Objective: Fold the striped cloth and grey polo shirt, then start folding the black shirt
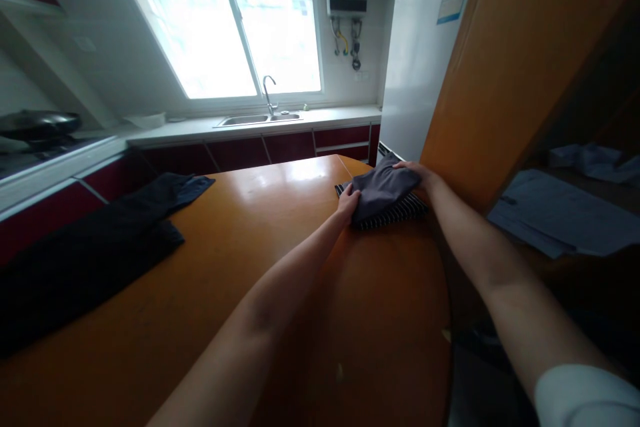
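Observation:
A folded dark grey garment (383, 188) lies on top of a folded black-and-white striped cloth (395, 212) near the far right edge of the wooden table (280, 213). My left hand (349, 203) grips the grey garment's near left side, thumb on top and the other fingers partly hidden. At its far right side my right hand (419, 172) is closed on the same garment, its fingers over the cloth. Dark trousers (105, 233) are spread over the table's left side.
Beyond the table runs a counter with a sink (250, 120) and a tap (269, 93). A pan (40, 123) sits on the stove at left. A white fridge (420, 60) stands behind an orange wooden panel (495, 80). Light blue clothing (565, 210) lies at right.

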{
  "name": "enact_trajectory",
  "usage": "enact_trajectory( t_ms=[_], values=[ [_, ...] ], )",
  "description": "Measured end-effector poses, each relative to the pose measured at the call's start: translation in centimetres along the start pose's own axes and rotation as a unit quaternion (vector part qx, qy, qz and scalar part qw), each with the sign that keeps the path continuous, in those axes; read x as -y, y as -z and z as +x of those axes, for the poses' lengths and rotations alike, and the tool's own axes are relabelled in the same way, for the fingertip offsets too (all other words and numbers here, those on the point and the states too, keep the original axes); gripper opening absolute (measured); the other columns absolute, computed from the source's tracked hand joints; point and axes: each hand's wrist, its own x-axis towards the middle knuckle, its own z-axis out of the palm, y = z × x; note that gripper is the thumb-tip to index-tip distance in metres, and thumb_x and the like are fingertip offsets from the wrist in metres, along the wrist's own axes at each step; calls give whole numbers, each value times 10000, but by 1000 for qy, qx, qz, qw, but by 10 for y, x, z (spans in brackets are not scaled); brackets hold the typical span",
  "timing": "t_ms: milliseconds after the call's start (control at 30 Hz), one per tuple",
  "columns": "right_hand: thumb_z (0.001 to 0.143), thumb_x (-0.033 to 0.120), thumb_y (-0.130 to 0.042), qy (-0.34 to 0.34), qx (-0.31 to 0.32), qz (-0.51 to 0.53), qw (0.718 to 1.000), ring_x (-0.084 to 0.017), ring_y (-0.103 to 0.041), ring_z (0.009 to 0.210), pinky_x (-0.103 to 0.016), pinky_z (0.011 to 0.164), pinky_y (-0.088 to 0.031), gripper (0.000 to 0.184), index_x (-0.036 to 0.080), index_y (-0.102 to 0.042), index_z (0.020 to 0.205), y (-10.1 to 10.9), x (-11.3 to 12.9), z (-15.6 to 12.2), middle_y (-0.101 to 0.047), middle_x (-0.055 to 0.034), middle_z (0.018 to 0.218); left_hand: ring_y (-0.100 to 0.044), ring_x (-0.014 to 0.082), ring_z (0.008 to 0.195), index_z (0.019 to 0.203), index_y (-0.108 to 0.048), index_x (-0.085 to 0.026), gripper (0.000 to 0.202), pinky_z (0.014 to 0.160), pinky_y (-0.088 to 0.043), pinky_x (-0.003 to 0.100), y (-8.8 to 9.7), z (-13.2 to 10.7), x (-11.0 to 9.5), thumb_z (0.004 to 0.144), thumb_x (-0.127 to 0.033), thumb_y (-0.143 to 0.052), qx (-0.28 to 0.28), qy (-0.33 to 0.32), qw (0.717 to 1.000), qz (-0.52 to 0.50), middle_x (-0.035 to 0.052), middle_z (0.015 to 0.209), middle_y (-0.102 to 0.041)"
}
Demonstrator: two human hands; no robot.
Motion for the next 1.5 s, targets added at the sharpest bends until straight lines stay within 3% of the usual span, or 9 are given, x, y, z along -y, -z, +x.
enact_trajectory(
  t_ms=[267,567,733,833,967,1067,1233,1367,1500],
  values=[
    [873,182,-684,60,-24,-61,996,-158,-709,730,-256,734,-587,286,158,-702,1157,23,-21,12,-769,-56,954,-445,244,1420,1543,-416,-157,731,1180,-324,290,-2,7,8,868,-311,-648,7,-4,998,61,101,1562,-444],
    [862,116,-688,95,-103,-218,966,-198,-728,919,-318,851,-582,569,116,-559,1417,10,-27,20,-737,-131,1139,-444,250,1420,1557,-381,-136,745,1181,-308,292,1,2,8,891,-312,-665,-29,-51,992,116,143,1560,-434],
    [747,34,-757,93,-182,-340,918,-364,-540,1305,-457,1102,-418,574,17,-627,1306,6,-16,24,-610,-268,1325,-442,233,1425,1539,-410,-113,706,1186,-294,267,3,0,4,905,-312,-649,-22,-33,991,131,138,1547,-458],
    [830,135,-729,98,-217,-387,891,-423,-395,1409,-552,1165,-294,450,17,-656,1257,-14,-19,21,-526,-317,1396,-459,236,1414,1525,-433,-106,692,1182,-306,270,3,0,3,900,-308,-654,-15,-30,991,133,143,1528,-481],
    [992,367,-541,227,-115,-504,826,-314,-282,1486,-462,1220,-212,489,152,-547,1431,-65,-41,12,-394,-178,1573,-449,252,1421,1512,-452,-111,686,1188,-310,308,2,2,4,889,-303,-665,-16,-31,990,139,148,1532,-474],
    [1036,469,-395,238,-18,-571,786,-268,-198,1524,-475,1235,-148,581,193,-397,1547,-84,-60,13,-267,-111,1652,-454,258,1418,1505,-462,-117,702,1183,-320,314,3,3,6,867,-303,-687,-18,-36,989,144,145,1526,-482],
    [1041,490,-333,163,-68,-582,794,-285,-89,1548,-581,1216,-15,638,165,-297,1589,-45,-77,30,-165,-138,1675,-490,258,1388,1509,-457,-121,702,1164,-355,322,3,0,8,862,-293,-669,-21,-41,986,163,141,1508,-506],
    [1035,517,-320,133,-90,-561,812,-283,-117,1544,-556,1219,-119,666,175,-255,1604,-17,-83,42,-150,-131,1679,-513,251,1362,1481,-486,-109,651,1161,-353,303,1,-2,5,875,-297,-630,-32,-46,975,217,153,1483,-532],
    [1031,522,-326,131,-90,-555,817,-279,-104,1546,-517,1221,-164,685,169,-230,1611,-18,-87,45,-121,-130,1685,-370,345,1452,1423,-537,-140,658,1216,-257,394,-1,-1,-10,800,-275,-700,-58,-40,964,256,174,1573,-396]
  ],
)
